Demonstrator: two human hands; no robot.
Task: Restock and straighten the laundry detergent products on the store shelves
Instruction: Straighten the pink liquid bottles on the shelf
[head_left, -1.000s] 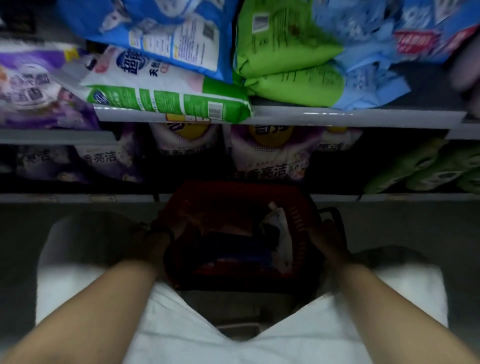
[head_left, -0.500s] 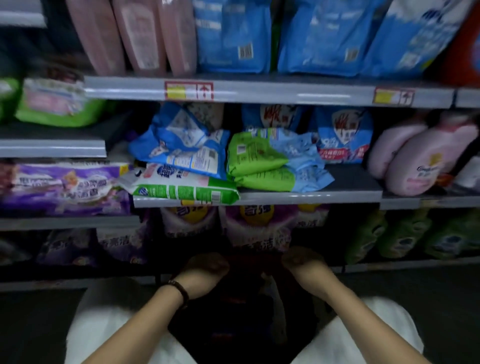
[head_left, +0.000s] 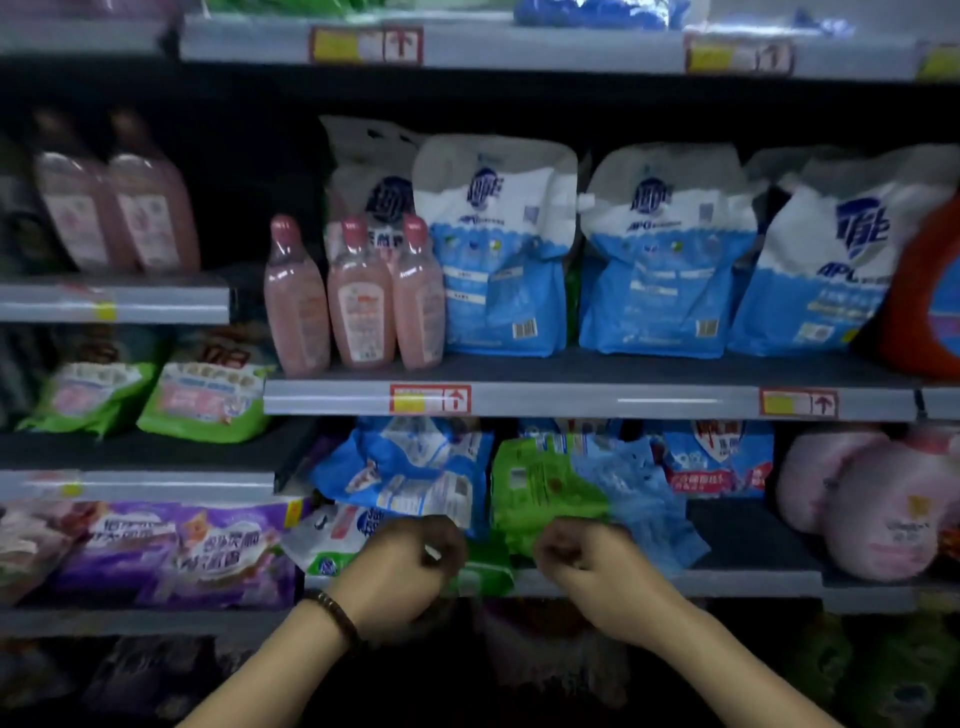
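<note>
My left hand (head_left: 400, 566), with a dark bead bracelet on its wrist, and my right hand (head_left: 587, 561) are both curled into fists, knuckles up, in front of a shelf of slumped detergent pouches. A dark shape fills the space under both fists; whether they hold it is hidden. Behind my left hand lies a green-and-white pouch (head_left: 332, 545) that overhangs the shelf edge, under a crumpled blue pouch (head_left: 410, 473). Green-and-blue pouches (head_left: 545, 493) are piled behind my right hand. One shelf up, blue-and-white pouches (head_left: 498, 249) stand upright beside three pink bottles (head_left: 358, 301).
Purple bags (head_left: 171, 551) lie on the lower left shelf, with green packs (head_left: 202, 395) above them. Pink jugs (head_left: 872, 509) sit at the right and an orange jug (head_left: 930, 291) above those. Grey shelf rails (head_left: 571, 400) with price tags jut out toward me.
The view has swung up from the red basket on the floor to the upper shelves. Both hands rose from the basket's rim to shelf height, still curled shut.
</note>
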